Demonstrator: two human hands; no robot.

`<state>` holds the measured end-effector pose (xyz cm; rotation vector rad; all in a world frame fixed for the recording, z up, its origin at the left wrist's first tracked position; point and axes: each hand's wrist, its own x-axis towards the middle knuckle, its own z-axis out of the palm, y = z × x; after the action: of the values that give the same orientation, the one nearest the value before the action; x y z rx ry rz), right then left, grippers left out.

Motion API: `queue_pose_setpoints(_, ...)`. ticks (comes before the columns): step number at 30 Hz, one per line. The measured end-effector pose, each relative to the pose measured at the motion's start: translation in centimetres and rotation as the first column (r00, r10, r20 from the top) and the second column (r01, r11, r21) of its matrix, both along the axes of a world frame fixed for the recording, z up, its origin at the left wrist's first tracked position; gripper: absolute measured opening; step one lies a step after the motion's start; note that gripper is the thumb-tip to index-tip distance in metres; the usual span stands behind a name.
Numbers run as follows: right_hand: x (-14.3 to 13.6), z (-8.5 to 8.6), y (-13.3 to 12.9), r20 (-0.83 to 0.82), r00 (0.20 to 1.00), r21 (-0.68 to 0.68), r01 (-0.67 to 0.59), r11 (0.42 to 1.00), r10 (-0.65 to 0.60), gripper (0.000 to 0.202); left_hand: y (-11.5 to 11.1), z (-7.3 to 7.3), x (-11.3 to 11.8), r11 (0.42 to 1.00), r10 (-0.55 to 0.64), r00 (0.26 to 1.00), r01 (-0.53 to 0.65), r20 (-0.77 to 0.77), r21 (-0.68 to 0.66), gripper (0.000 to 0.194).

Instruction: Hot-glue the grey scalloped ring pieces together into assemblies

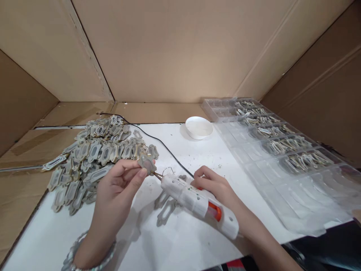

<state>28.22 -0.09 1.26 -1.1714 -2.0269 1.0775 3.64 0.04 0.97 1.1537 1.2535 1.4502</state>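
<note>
Here, I'm pinching a flat, scalloped frame (147,164) between thumb and fingers of the left hand (120,186); the right hand (213,185) is clasping a white plastic glue gun (184,194).

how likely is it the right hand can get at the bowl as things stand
Probably not: the right hand is taken up holding the glue gun. Otherwise the way looks free, as the bowl sits beyond that hand with nothing bulky between them.
</note>
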Motion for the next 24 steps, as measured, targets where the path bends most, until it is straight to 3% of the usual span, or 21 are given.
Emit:
queue_pose_setpoints(7,-0.25,0.98,-0.09,0.0,1.0,-0.052,0.03,0.998,-0.03,0.013,0.11,0.03,0.06,1.0,-0.009,0.999,0.01,-0.036,0.029,0.021)
queue_pose_setpoints(24,-0.57,0.84,-0.04,0.038,0.998,-0.061,0.062,0.996,-0.059,0.009,-0.04,0.12,0.25,0.998,0.028,0.998,-0.026,-0.052,0.053,0.02)
